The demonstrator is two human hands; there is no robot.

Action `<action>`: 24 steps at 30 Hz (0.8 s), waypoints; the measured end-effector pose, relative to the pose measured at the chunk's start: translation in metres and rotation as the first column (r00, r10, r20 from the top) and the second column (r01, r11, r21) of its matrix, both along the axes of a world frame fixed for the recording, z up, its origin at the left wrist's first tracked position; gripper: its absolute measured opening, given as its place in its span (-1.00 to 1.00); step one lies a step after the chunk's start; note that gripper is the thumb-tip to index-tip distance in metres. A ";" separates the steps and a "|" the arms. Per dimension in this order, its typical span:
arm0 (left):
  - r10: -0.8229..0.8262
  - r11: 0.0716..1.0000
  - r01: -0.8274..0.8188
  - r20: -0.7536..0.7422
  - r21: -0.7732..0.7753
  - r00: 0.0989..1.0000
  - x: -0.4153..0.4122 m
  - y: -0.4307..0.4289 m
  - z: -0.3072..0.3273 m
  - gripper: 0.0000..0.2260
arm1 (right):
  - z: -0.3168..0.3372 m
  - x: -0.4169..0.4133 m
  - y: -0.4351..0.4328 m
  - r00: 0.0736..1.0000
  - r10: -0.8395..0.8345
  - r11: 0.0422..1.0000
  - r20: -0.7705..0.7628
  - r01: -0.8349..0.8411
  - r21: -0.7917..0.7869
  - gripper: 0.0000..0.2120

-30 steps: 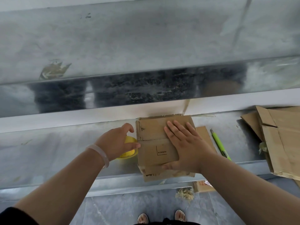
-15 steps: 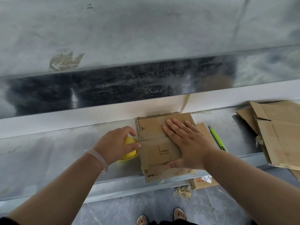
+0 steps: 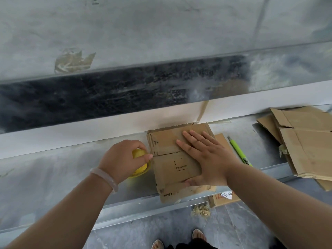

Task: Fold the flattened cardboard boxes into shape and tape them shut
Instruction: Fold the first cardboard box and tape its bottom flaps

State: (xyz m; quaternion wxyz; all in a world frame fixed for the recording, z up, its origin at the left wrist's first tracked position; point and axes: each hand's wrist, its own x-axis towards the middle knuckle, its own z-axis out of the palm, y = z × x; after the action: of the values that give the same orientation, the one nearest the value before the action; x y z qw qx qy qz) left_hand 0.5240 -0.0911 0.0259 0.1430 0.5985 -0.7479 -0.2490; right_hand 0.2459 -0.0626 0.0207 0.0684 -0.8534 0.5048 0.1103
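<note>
Item 1. Cardboard box (image 3: 167, 159): folded into shape, set on the metal ledge (image 3: 53, 177) with its far edge against the white wall strip. The top flaps are closed, with a seam visible across the middle and a small printed square on the near flap. The near edge overhangs the ledge slightly.

Item 2. Right hand (image 3: 206, 159): laid flat on the box top, fingers straight and spread, pressed on the flaps.

Item 3. Left hand (image 3: 124, 159): fingers curled over a yellow round item (image 3: 141, 169) just left of the box, thumb tip at the box's edge. What the item is cannot be told. A pale bracelet (image 3: 106, 178) is worn on the wrist.

Item 4. Green pen-like tool (image 3: 239, 151): laid on the ledge to the right of the box.

Item 5. Flattened cardboard boxes (image 3: 305, 141): stacked at the far right of the ledge.

Item 6. Flat cardboard sheet (image 3: 225, 199): seen beneath the box, bearing a handwritten paper label.
</note>
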 end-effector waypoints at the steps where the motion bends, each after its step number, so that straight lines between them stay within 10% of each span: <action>1: -0.003 1.000 0.002 0.014 0.008 1.000 0.000 -0.001 -0.001 -0.80 | 0.000 0.000 0.000 1.000 0.004 1.000 0.001 -0.004 -0.001 0.04; 24: -0.051 0.976 0.050 -0.001 0.211 0.999 0.003 -0.010 -0.009 -0.80 | 0.006 0.005 0.001 0.998 0.048 0.999 -0.034 -0.047 0.021 0.00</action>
State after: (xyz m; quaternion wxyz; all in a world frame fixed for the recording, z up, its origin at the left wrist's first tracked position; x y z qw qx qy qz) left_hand 0.5271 -0.1009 0.0165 0.0705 0.5915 -0.7326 -0.3292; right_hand 0.2511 -0.0619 0.0262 0.0656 -0.8624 0.4843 0.1319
